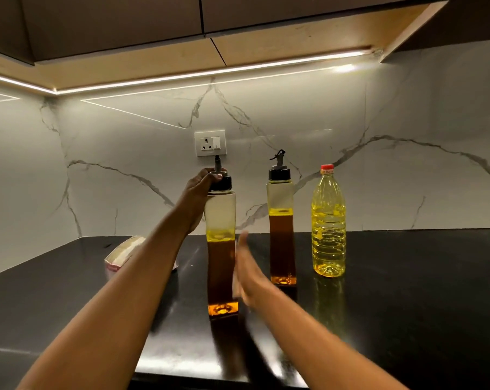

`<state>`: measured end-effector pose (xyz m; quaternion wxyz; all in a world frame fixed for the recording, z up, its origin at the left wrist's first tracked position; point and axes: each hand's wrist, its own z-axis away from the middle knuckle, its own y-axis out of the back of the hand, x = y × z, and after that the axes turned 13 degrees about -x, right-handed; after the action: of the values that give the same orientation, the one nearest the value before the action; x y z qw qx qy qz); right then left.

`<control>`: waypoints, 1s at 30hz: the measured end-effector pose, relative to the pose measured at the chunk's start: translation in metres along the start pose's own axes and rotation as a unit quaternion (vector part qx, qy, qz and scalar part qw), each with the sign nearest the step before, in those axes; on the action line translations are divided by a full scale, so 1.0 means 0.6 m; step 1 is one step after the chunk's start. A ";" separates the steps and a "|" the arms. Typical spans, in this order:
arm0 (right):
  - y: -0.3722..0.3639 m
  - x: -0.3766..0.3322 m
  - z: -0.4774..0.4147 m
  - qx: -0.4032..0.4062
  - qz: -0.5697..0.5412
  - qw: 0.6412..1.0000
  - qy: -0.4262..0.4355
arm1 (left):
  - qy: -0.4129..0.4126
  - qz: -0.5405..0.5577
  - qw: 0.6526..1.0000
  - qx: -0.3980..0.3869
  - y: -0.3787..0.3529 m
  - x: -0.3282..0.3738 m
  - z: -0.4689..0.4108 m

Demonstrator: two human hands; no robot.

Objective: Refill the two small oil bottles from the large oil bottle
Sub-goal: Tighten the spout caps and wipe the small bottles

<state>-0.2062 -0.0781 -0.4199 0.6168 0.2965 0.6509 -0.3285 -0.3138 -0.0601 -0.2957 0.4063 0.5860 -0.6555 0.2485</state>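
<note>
Two tall square oil bottles with black spout caps stand on the black counter. The nearer bottle [222, 257] is partly full of amber oil; my left hand [201, 187] grips its black cap [220, 183] from the left. My right hand [248, 270] is beside that bottle's right face, fingers straight, blurred; whether it touches the bottle I cannot tell. The second small bottle [281, 229] stands farther back to the right, capped. The large clear bottle [328, 223] of yellow oil with a red cap stands right of it.
A pale paper packet [123, 253] lies on the counter [407, 291] at the left, behind my left forearm. A wall socket [210, 142] sits on the marble backsplash. Dark cabinets with a light strip hang overhead.
</note>
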 end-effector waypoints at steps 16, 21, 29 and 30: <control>-0.049 -0.101 -0.001 0.051 0.082 0.987 0.130 | -0.026 0.027 0.998 0.046 0.019 -0.004 0.018; -0.074 -0.095 0.012 0.093 0.147 0.967 0.185 | -0.037 0.046 0.998 0.038 0.018 -0.006 0.020; -0.041 -0.028 0.026 0.057 0.108 0.991 0.049 | -0.035 0.023 0.999 0.034 0.008 -0.008 0.013; -0.047 -0.067 0.019 0.059 0.111 0.987 0.095 | -0.038 0.025 0.998 0.041 0.009 -0.008 0.013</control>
<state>-0.2189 -0.1037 -0.3781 0.5663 0.4332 0.6487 -0.2662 -0.3209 -0.0624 -0.3034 0.3503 0.5949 -0.6741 0.2626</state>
